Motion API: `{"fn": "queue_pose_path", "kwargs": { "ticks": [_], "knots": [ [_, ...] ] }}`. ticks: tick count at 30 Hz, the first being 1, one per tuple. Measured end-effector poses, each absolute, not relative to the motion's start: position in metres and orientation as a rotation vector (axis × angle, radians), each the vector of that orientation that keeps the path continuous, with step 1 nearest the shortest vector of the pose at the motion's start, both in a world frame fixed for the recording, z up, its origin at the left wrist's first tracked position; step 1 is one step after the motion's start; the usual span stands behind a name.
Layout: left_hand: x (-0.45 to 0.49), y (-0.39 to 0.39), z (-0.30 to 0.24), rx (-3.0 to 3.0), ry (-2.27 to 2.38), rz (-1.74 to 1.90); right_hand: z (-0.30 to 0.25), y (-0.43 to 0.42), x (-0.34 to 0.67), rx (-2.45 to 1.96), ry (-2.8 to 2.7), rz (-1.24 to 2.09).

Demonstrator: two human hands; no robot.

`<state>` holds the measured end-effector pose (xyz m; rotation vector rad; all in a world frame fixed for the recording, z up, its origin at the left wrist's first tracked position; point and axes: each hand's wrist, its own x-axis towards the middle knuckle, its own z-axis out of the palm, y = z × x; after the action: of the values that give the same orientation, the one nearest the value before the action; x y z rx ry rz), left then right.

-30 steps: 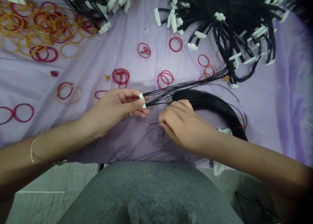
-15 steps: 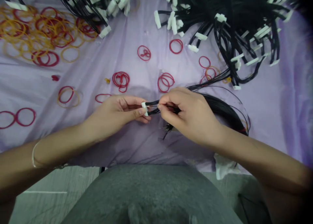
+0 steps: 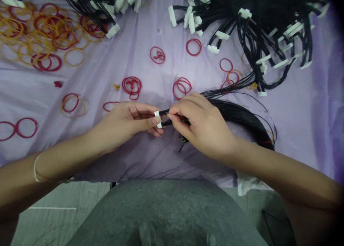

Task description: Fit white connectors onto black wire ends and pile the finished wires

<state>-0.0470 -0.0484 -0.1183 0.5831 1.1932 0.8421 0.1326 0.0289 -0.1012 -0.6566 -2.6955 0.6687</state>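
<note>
My left hand pinches a small white connector between thumb and fingers, with thin black wires running out of it to the right. My right hand is closed in a pinch on one black wire right at the connector's face. Behind my right hand lies a thick bundle of loose black wires curving to the right over the purple cloth.
Heaps of black wire harnesses with white connectors fill the back right, with another heap at back centre. Red and yellow rubber bands are scattered across the left and middle. A white scrap lies at the cloth's near edge.
My right hand rose from the cloth with a single wire and moved left to the connector. It now pinches that wire against the connector, which my left hand holds a little lower.
</note>
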Motion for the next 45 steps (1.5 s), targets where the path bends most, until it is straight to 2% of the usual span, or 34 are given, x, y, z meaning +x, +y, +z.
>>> {"fn": "queue_pose_path", "kwargs": {
  "ticks": [5, 8, 13, 16, 21, 25, 30, 39, 45],
  "knots": [
    [-0.046, -0.049, -0.119, 0.455, 1.193, 0.903, -0.081, 0.026, 0.163, -0.516, -2.960, 0.577],
    [-0.046, -0.049, -0.121, 0.419, 1.159, 0.932, -0.089, 0.022, 0.175, -0.223, -3.147, 0.581],
    [-0.046, -0.049, -0.122, 0.400, 1.165, 0.971, -0.106, 0.018, 0.175, -0.055, -3.202, 0.420],
    [-0.046, -0.050, -0.123, 0.411, 1.159, 0.968, -0.104, 0.016, 0.173, -0.031, -3.208, 0.521],
    [-0.046, -0.050, -0.123, 0.438, 1.155, 0.959, -0.092, 0.014, 0.167, -0.388, -2.988, 0.899],
    [-0.045, -0.050, -0.122, 0.536, 1.154, 0.906, -0.082, 0.018, 0.153, -0.697, -2.820, 0.777],
    [-0.045, -0.049, -0.119, 0.545, 1.132, 0.881, -0.074, 0.024, 0.140, -0.643, -2.795, 0.691],
    [-0.048, -0.050, -0.121, 0.432, 1.109, 0.908, -0.078, 0.046, 0.157, -0.617, -2.707, 1.175],
    [-0.046, -0.051, -0.125, 0.435, 1.083, 0.957, -0.080, 0.054, 0.161, -0.725, -2.349, 1.246]
  ]
}}
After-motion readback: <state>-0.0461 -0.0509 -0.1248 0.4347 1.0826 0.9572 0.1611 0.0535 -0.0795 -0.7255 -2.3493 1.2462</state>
